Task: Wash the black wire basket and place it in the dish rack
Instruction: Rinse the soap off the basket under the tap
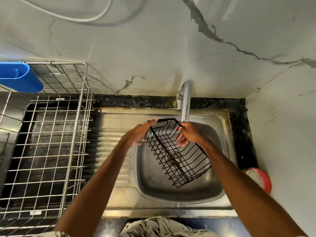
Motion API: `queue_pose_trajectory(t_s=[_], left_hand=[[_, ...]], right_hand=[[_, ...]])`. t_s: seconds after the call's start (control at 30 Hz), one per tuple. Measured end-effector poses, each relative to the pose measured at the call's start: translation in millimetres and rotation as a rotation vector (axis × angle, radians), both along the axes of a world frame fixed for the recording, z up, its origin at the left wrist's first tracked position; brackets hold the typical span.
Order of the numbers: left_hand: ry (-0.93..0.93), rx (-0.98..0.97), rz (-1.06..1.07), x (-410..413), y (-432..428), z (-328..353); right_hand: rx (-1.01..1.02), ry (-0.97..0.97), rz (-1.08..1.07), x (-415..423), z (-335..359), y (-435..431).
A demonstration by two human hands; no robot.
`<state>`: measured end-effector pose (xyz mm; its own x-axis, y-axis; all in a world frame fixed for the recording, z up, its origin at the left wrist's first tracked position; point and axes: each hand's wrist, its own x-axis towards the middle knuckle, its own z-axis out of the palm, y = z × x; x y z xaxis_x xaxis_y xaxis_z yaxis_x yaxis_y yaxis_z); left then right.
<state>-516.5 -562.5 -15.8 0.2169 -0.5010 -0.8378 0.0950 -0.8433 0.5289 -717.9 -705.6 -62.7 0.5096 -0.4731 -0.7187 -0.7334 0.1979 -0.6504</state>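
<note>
The black wire basket (177, 154) hangs tilted over the steel sink bowl (153, 182), its far end just under the tap (185, 101). My left hand (140, 132) holds the basket's far left corner, thumb along the top rim. My right hand (188, 134) grips the far right rim, fingers curled into the wires. No running water is visible. The metal dish rack (51, 134) stands to the left of the sink, with nothing on its wire floor.
A blue plastic holder (20, 77) hangs on the rack's back left corner. A red and white round container (259, 178) sits on the dark counter right of the sink. The ribbed drainboard (112, 142) lies between rack and bowl. A marble wall rises behind.
</note>
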Motion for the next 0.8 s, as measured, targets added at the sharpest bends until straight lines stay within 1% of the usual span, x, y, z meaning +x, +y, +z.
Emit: queue_pose_trajectory(t_s=[0.03,0.1,0.13,0.17,0.33,0.43,0.5,0.53,0.57,0.67,0.7,0.73,0.8], left_hand=[[0.077,0.012,0.011,6,-3,0],[0.302,0.056,0.006,18,-9,1],[0.383,0.07,-0.019,21,-12,1],[0.419,0.076,-0.057,21,-13,3],[0.417,0.094,-0.201,16,-15,4],[0.374,0.08,-0.217,9,-16,3],[0.332,0.06,-0.207,5,-16,1],[0.318,0.052,-0.203,5,-16,-2],[0.308,0.048,-0.204,5,-16,-5],[0.274,0.059,-0.214,8,-16,-11],[0.267,0.073,-0.216,10,-16,-12],[0.265,0.09,-0.223,11,-17,-11],[0.275,0.126,-0.25,12,-21,-11]], right_hand=[[-0.022,-0.01,0.02,0,2,0],[-0.043,-0.046,0.038,1,4,0],[-0.05,-0.063,0.038,2,4,-1],[-0.061,-0.069,0.034,2,5,-2],[-0.069,-0.08,0.069,0,10,-7],[-0.043,-0.112,0.087,-3,5,-9],[-0.061,-0.114,0.069,-4,0,-8],[-0.11,-0.098,0.057,-2,0,-7],[-0.213,-0.075,0.05,-2,1,-5],[-0.688,0.026,0.056,-2,10,0],[-0.776,0.004,0.128,-3,10,0],[-0.8,-0.05,0.267,-5,11,1],[-0.825,-0.149,0.616,-12,6,4]])
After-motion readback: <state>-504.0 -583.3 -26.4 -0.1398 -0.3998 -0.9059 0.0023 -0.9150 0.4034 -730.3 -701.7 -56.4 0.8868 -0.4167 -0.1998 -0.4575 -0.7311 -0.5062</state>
